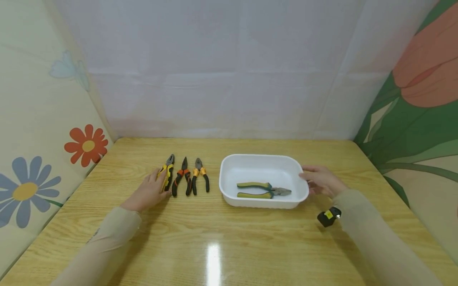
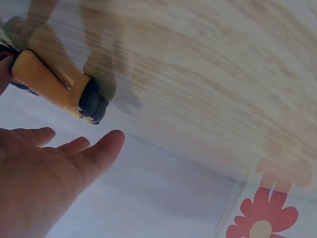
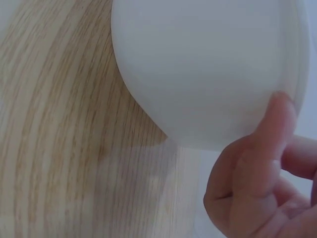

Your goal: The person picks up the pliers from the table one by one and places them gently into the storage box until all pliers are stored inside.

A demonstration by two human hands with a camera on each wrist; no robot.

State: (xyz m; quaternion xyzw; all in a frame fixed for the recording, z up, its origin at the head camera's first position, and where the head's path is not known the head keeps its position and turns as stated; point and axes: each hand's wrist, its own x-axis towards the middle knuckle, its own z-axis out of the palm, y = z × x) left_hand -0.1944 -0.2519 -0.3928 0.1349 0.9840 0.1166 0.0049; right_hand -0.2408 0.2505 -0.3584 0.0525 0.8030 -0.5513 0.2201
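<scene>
My left hand [image 1: 150, 192] is at the leftmost pliers [image 1: 170, 171], which have yellow-and-black handles. Its fingers overlap the left handle in the head view. In the left wrist view the fingers extend loosely, with a gap between them and a yellow-and-black handle [image 2: 44, 79]; another fingertip shows beside that handle at the left edge. At the right end of a white plastic basin [image 1: 262, 167], my right hand [image 1: 322, 180] holds the rim, thumb on the wall and other fingers curled behind. Inside the basin lies a pair of green-handled pliers [image 1: 255, 185], jaws pointing right.
Between the left hand and the basin lie red-and-black long-nose pliers [image 1: 184, 172] and orange-and-black pliers [image 1: 199, 172], jaws toward the back. A wooden table [image 1: 171, 246] meets a pale backdrop [image 1: 229, 99]. A black device [image 1: 329, 217] hangs at the right wrist.
</scene>
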